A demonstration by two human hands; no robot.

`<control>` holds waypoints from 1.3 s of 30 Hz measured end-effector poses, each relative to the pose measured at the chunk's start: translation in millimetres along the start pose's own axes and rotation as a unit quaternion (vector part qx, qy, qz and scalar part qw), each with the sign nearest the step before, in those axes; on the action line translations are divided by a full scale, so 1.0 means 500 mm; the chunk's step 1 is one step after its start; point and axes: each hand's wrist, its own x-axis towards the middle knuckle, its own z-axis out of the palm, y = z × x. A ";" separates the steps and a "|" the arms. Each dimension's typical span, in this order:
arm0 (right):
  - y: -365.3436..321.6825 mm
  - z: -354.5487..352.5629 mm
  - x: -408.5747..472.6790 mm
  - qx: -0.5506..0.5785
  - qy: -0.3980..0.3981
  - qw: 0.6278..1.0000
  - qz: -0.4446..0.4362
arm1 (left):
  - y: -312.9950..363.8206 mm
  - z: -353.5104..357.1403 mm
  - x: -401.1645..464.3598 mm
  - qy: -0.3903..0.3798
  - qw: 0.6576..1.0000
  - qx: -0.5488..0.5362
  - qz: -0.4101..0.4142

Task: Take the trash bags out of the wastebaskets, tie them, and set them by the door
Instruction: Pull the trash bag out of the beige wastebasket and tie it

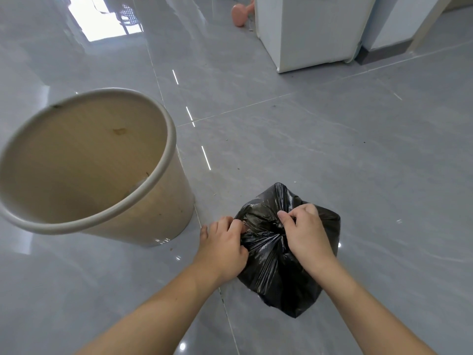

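Both hands' fingers (286, 216) curled, pinching.

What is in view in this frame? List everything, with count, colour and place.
bag: one, black, on the floor lower centre, neck gathered
wastebasket: one, beige, left, no liner inside
floor: grey glossy tiles, small specks of debris
cabinet: one, white, top right
pink object: one, top centre beside the cabinet, too partial to identify
left hand: grips the bag's neck from the left
right hand: pinches the bag's neck from the right
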 end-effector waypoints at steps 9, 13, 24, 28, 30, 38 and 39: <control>0.017 -0.009 0.020 0.085 -0.027 0.995 0.036 | 0.003 -0.006 0.003 0.000 1.000 -0.003 0.003; 0.013 -0.014 0.024 0.298 -0.107 0.932 0.178 | 0.004 -0.011 0.007 0.003 1.000 -0.020 -0.004; 0.013 -0.022 0.010 0.281 -0.172 0.925 0.191 | -0.005 -0.033 0.013 0.009 0.983 -0.151 -0.101; 0.013 -0.012 0.005 0.305 -0.163 0.924 0.165 | -0.004 -0.039 0.006 0.028 0.979 -0.189 -0.077; 0.011 -0.010 0.004 0.310 -0.146 0.927 0.155 | -0.001 -0.043 0.003 0.036 0.978 -0.199 -0.058; 0.019 -0.014 0.002 0.296 -0.122 0.939 0.127 | 0.028 -0.028 0.007 0.015 0.962 -0.270 -0.046; 0.017 -0.015 -0.002 0.300 -0.121 0.938 0.126 | 0.039 -0.024 0.009 0.008 0.961 -0.272 -0.043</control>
